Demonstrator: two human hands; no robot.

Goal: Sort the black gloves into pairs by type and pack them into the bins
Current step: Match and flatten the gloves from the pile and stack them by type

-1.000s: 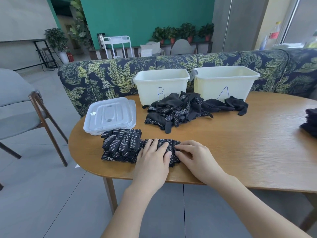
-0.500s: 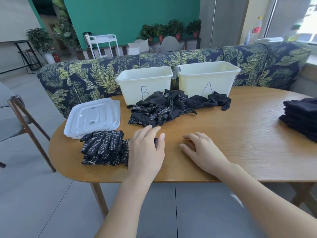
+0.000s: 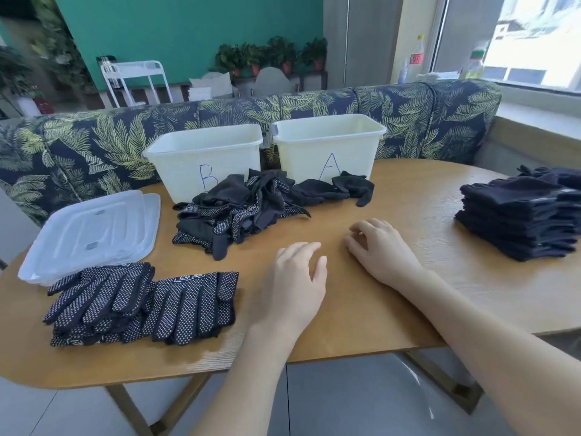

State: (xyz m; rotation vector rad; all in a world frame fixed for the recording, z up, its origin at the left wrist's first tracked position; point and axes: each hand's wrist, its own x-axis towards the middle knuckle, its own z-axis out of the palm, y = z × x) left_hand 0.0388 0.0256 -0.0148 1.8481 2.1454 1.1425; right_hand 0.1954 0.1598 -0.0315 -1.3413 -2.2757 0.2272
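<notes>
A loose heap of mixed black gloves [image 3: 245, 209], some dotted and some plain, lies in front of two cream bins. Bin B [image 3: 204, 152] stands left and bin A [image 3: 330, 143] right. A flat stack of dotted gloves [image 3: 141, 303] sits near the table's front left edge. A neat stack of plain black gloves [image 3: 522, 215] sits at the right. My left hand [image 3: 295, 284] hovers over bare wood to the right of the dotted stack, fingers relaxed and holding nothing. My right hand [image 3: 380, 247] rests on the table with loosely curled fingers, also holding nothing.
Two clear plastic lids [image 3: 94, 231] lie stacked at the table's left side, behind the dotted stack. A leaf-patterned sofa [image 3: 94, 143] runs behind the wooden table [image 3: 393, 309]. A window sill with bottles is at the back right.
My left hand lifted off the dotted glove stack and moved right, leaving the pair lying flat. My right hand slid forward and right. The camera view turned right, showing the plain stack.
</notes>
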